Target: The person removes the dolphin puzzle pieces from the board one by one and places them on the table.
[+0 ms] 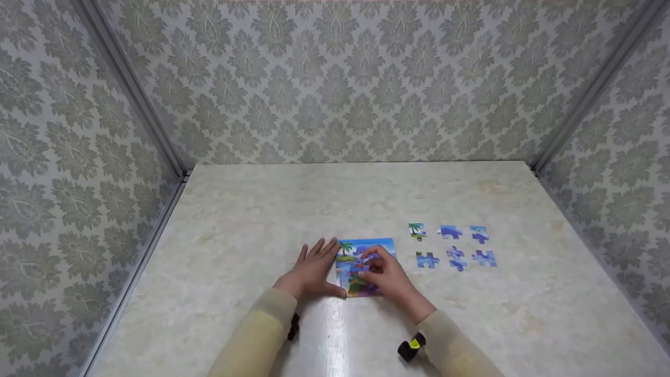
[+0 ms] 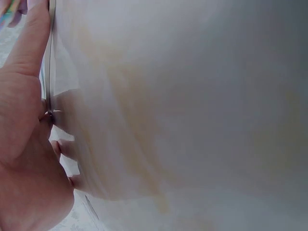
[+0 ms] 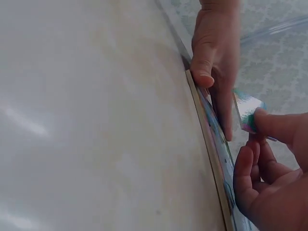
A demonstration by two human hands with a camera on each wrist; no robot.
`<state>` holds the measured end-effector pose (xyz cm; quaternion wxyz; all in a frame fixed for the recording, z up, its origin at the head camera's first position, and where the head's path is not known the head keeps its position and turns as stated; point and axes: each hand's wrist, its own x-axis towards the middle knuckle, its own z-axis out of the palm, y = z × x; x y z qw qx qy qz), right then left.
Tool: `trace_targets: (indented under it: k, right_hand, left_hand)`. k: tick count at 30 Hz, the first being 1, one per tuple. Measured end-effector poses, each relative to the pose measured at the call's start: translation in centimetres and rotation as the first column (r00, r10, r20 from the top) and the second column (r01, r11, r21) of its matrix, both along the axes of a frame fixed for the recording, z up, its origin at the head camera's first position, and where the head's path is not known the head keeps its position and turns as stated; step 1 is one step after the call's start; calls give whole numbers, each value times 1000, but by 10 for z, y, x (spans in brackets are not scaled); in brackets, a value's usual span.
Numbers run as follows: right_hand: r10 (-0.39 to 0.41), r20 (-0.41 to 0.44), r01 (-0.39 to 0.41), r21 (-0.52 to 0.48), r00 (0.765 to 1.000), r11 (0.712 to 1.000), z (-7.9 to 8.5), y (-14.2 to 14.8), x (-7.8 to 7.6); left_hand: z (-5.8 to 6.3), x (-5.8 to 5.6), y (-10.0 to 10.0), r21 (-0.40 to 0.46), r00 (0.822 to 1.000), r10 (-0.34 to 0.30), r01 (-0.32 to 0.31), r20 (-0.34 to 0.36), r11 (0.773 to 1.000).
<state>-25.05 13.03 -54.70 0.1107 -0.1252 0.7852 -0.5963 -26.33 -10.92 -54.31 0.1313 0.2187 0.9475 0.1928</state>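
A flat, colourful jigsaw puzzle board [image 1: 374, 242] with a palm tree and blue sea lies on the table. My left hand [image 1: 313, 269] rests along its left side, fingers spread and straight, with the thumb at the near left corner. Above the board, my right hand [image 1: 390, 275] pinches a jigsaw piece [image 3: 246, 110] between thumb and fingers. The right wrist view shows this piece tilted and raised clear of the board; its picture is hard to read there. The right hand covers part of the board's right side.
Several loose jigsaw pieces lie in two rows right of the board, among them a palm tree piece [image 1: 416, 229] and a blue-purple piece [image 1: 484, 258]. The pale marbled table [image 1: 251, 209] meets patterned walls [image 1: 335, 84] at the back and sides.
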Motion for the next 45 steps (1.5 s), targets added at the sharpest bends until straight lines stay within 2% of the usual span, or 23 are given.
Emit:
trace_targets:
  k: [4, 9, 18, 26, 33, 45]
  right_hand:
    - [-18, 17, 19, -57, 1000, 998, 6, 15, -1]
    - [-52, 44, 54, -54, 998, 997, 14, 43, -1]
    - [-95, 54, 92, 59, 994, 994, 19, 97, 3]
    - [-158, 68, 140, 225, 985, 964, 14, 132, 8]
    - [-199, 87, 157, 351, 976, 923, 9, 139, 14]
    - [-215, 24, 175, 493, 976, 852, 5, 135, 16]
  left_hand:
    - [-1, 0, -1, 1, 1000, 0, 0, 1, 1000]
    - [-2, -1, -1, 7, 1000, -1, 1, 5, 1000]
    - [-1, -2, 0, 16, 1000, -5, 5, 5, 1000]
    - [-1, -1, -1, 12, 1000, -1, 1, 8, 1000]
    - [-1, 0, 0, -2, 1000, -1, 1, -7, 1000]
    - [1, 1, 1, 0, 1000, 7, -7, -1, 1000]
